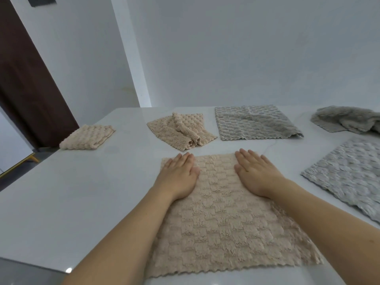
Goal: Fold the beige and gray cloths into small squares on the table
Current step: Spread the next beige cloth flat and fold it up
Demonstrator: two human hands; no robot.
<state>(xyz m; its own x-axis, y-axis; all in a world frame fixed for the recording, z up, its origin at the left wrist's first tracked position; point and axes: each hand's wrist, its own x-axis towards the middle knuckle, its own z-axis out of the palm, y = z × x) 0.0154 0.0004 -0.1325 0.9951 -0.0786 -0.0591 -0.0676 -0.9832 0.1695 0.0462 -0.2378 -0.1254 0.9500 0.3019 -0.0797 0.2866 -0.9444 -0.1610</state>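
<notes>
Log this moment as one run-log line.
stage: smoothing | hands: left hand, right hand flat on spread beige cloth | folded: one beige square far left

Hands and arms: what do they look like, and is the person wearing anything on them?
Both are bare. The left hand and right hand show no gloves, rings or watch, and no sleeves cover the forearms as far as the picture shows. The fingers have short, unpainted nails.

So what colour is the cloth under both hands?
Beige cloth, with a bumpy checkered texture; head view.
</notes>
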